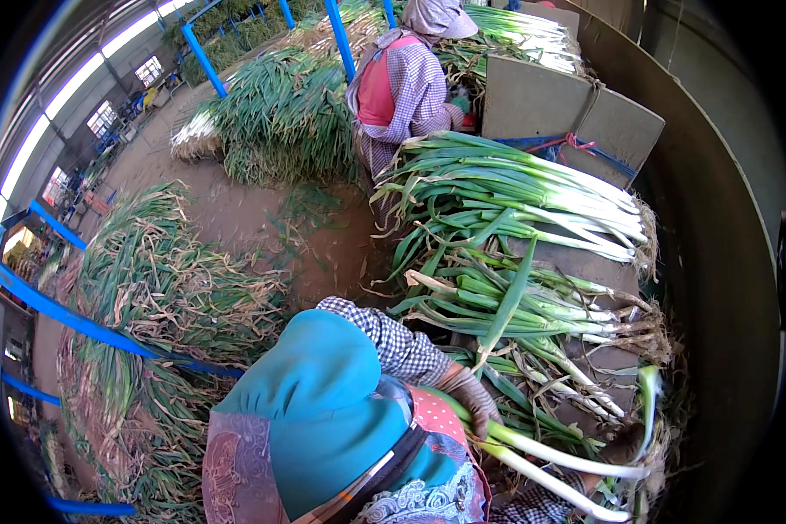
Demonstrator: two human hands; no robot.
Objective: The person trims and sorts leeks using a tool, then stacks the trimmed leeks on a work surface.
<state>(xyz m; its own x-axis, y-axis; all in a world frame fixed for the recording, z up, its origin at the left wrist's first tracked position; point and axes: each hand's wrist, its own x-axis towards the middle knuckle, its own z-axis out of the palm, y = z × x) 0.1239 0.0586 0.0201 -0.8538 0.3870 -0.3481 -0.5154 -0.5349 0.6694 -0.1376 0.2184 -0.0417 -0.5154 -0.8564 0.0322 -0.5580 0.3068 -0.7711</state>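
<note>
My left hand (474, 403), in a striped glove and chequered sleeve, is closed around the green upper parts of a few long green onions (541, 448). Their white ends reach to the lower right. My right hand (620, 445), in a dark glove, is low at the right beside these stalks. Its fingers are blurred and partly covered. A pale green curved piece of onion (650, 403) rises next to it, blurred at its top. Just beyond both hands lie loose green onions (576, 375) with dirty roots.
A tidy pile of white-stemmed onions (533, 188) lies farther along the bench, before a grey board (568, 109). A co-worker (406, 92) is at the far side. Heaps of leaves (175, 279) cover the floor at left, beside blue metal bars (70, 316). A curved brown wall (716, 201) bounds the right.
</note>
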